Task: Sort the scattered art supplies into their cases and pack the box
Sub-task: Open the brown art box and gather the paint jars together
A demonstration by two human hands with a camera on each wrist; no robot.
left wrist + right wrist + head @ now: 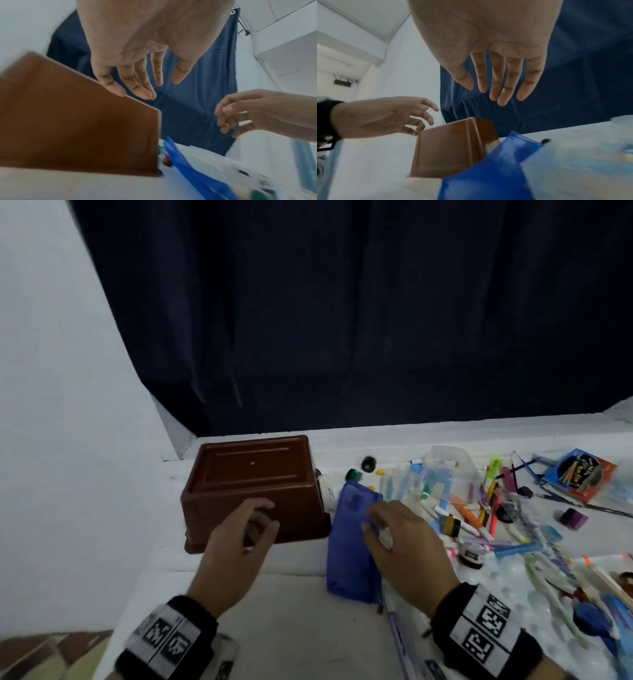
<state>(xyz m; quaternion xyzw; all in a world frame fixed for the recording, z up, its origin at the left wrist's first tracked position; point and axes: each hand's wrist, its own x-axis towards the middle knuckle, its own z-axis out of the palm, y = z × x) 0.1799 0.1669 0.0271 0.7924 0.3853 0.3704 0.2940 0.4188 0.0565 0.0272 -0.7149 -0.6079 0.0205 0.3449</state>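
Observation:
A brown plastic box (250, 470) stands upside down at the table's back left. A blue pencil case (349, 553) lies just right of it. My left hand (260, 518) hovers over the box's near side, fingers loosely bent and holding nothing. My right hand (383, 522) hovers over the case's upper right edge, fingers relaxed. In the left wrist view the left hand (145, 81) is above the box (77, 121). In the right wrist view the right hand (496, 81) has straight fingers above the case (488, 175).
Scattered pens and markers (479, 518) cover the right of the table around a clear plastic tub (448, 470). A blue and red packet (582, 474) lies far right, brushes (565, 583) near right. A dark curtain (342, 320) hangs behind, and a white wall stands at left.

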